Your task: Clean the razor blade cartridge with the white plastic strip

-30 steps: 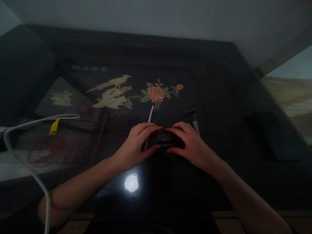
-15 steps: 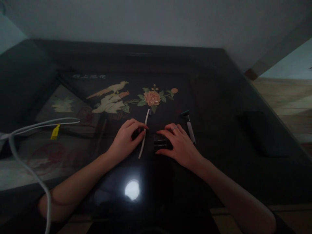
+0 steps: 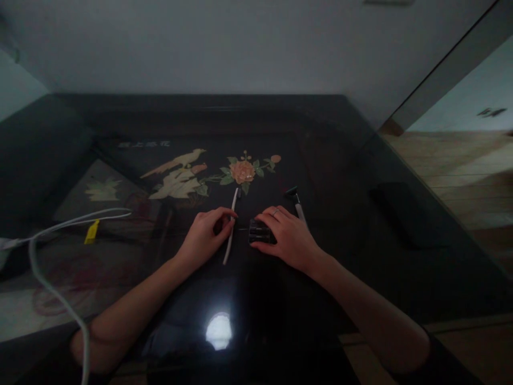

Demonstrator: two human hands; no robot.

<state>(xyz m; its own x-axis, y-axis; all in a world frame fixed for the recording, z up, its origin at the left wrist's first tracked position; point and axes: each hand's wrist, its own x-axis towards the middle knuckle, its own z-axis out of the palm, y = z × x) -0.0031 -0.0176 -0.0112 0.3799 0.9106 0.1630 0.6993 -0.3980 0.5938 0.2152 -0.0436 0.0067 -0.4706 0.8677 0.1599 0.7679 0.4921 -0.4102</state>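
My right hand [image 3: 290,239] lies over a small dark box [image 3: 257,233] on the glossy black table [image 3: 340,160], thumb and fingers around it. My left hand [image 3: 203,239] is just left of the box, fingers curled round a small dark piece that is hard to make out. Its fingertips touch a thin white stick [image 3: 230,235] that lies lengthwise between the hands, with a dark tip at its far end. A razor-like tool [image 3: 296,202] with a dark head lies just beyond my right hand.
The table top carries an inlaid bird [image 3: 176,174] and flower [image 3: 241,171]. A white cable [image 3: 48,235] with a yellow tag [image 3: 91,231] loops at the left. A flat dark object [image 3: 404,214] lies at the right, near the table edge and wooden floor.
Both hands were together on the dark box. My left hand has drawn away to the left with a small dark piece, uncovering the white stick. The view has tilted up.
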